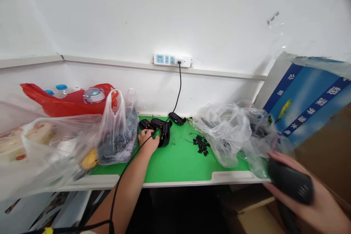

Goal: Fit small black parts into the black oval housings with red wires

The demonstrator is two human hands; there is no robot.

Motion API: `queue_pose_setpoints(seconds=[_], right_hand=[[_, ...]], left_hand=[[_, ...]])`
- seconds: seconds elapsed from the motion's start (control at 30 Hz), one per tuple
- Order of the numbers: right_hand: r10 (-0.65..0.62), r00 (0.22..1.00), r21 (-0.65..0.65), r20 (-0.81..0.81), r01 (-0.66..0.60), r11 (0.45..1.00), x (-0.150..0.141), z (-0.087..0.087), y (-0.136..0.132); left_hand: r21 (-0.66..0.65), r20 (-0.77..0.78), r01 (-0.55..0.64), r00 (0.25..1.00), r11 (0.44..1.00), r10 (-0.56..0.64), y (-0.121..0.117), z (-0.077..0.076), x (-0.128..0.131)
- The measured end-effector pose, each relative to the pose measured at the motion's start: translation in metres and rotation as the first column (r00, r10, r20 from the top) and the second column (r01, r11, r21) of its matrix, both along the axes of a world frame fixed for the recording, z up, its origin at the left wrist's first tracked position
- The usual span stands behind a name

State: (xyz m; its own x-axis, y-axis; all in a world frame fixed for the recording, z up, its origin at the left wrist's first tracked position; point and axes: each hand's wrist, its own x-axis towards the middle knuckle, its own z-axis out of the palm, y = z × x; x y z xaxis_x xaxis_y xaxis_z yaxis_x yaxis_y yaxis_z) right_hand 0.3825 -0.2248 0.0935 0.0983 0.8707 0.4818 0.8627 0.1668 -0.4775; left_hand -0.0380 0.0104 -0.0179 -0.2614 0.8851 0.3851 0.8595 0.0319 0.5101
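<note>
My left hand [148,139] reaches out over the green mat [178,161], fingers curled down onto a cluster of black plastic parts with red wires [161,131]. A black cable [123,175] runs along my left forearm. My right hand [307,193] is low at the right, closed around a black handheld device [290,182]. A small heap of tiny black pieces [201,144] lies on the mat between the two hands.
A power strip [171,59] on the wall feeds a cord to a black adapter [177,118]. Clear plastic bags [117,131] and a red bag [68,100] crowd the left; crumpled bags [233,131] and a blue-printed carton [307,98] stand right. A cardboard box [255,215] sits below the bench.
</note>
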Motion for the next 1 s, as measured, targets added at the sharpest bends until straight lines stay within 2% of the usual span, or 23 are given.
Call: queue_pose_setpoints(seconds=[0.03, 0.1, 0.17, 0.2, 0.23, 0.3, 0.37, 0.43, 0.5, 0.57, 0.63, 0.7, 0.77, 0.83, 0.87, 0.9, 0.93, 1.0], right_hand=[[0.089, 0.996, -0.056, -0.016, -0.089, 0.994, -0.024, 0.019, 0.024], [0.274, 0.958, -0.217, -0.082, -0.285, 0.934, -0.078, 0.045, 0.077], [0.406, 0.905, -0.330, -0.130, -0.425, 0.843, -0.132, 0.051, 0.130], [0.431, 0.895, -0.361, -0.113, -0.441, 0.822, -0.156, 0.047, 0.155], [0.421, 0.905, -0.440, -0.056, -0.401, 0.804, -0.178, 0.039, 0.178], [0.356, 0.925, -0.638, 0.133, -0.195, 0.745, -0.213, 0.017, 0.216], [0.316, 0.930, -0.690, 0.189, -0.103, 0.716, -0.236, -0.005, 0.243], [0.272, 0.937, -0.702, 0.217, -0.044, 0.711, -0.246, -0.021, 0.261], [0.230, 0.945, -0.702, 0.234, 0.000, 0.713, -0.247, -0.029, 0.272], [0.214, 0.953, -0.689, 0.213, -0.009, 0.725, -0.241, -0.029, 0.277], [0.225, 0.965, -0.611, 0.136, -0.097, 0.786, -0.229, -0.022, 0.273], [0.257, 0.966, -0.427, 0.010, -0.229, 0.875, -0.211, -0.012, 0.255], [0.307, 0.943, -0.211, -0.132, -0.329, 0.920, -0.183, -0.003, 0.221], [0.353, 0.899, -0.075, -0.260, -0.383, 0.921, -0.144, -0.005, 0.174], [0.324, 0.898, -0.032, -0.297, -0.348, 0.937, -0.119, -0.012, 0.148], [0.244, 0.925, -0.005, -0.292, -0.257, 0.966, -0.091, -0.024, 0.120], [0.140, 0.956, 0.027, -0.259, -0.137, 0.990, -0.061, -0.042, 0.092], [-0.091, 0.980, 0.023, -0.176, 0.097, 0.995, 0.001, -0.088, 0.032]], left_hand=[[-0.008, 0.013, 0.000, 1.000, 1.000, 0.000, -0.001, 0.000, -0.001], [-0.028, 0.038, 0.010, 0.999, 1.000, -0.009, -0.004, 0.000, -0.002], [-0.042, 0.055, 0.027, 0.998, 0.999, -0.025, -0.005, 0.000, -0.003], [-0.044, 0.060, 0.036, 0.998, 0.998, -0.033, -0.006, 0.000, -0.004], [-0.040, 0.063, 0.041, 0.997, 0.998, -0.038, -0.005, 0.000, -0.004], [-0.015, 0.069, 0.038, 0.997, 0.999, -0.036, -0.004, -0.002, -0.005], [0.015, 0.071, 0.026, 0.997, 1.000, -0.027, -0.001, -0.004, -0.005], [0.035, 0.066, 0.021, 0.998, 0.999, -0.023, 0.002, -0.006, -0.005], [0.040, 0.060, 0.018, 0.998, 0.999, -0.021, 0.004, -0.006, -0.004], [0.033, 0.058, 0.012, 0.998, 0.999, -0.014, 0.004, -0.006, -0.003], [0.020, 0.060, 0.008, 0.998, 1.000, -0.009, 0.004, -0.004, -0.002], [0.011, 0.064, 0.002, 0.998, 1.000, -0.003, 0.003, -0.002, -0.002], [0.008, 0.064, 0.002, 0.998, 1.000, -0.002, 0.003, -0.002, -0.002], [0.011, 0.053, 0.006, 0.999, 1.000, -0.007, 0.003, -0.001, -0.003], [0.012, 0.044, 0.011, 0.999, 1.000, -0.011, 0.003, -0.001, -0.003], [0.015, 0.034, 0.014, 0.999, 1.000, -0.014, 0.003, -0.001, -0.003], [0.014, 0.023, 0.016, 1.000, 1.000, -0.016, 0.004, 0.000, -0.003], [-0.003, 0.007, 0.016, 1.000, 1.000, -0.016, 0.005, 0.001, -0.003]])
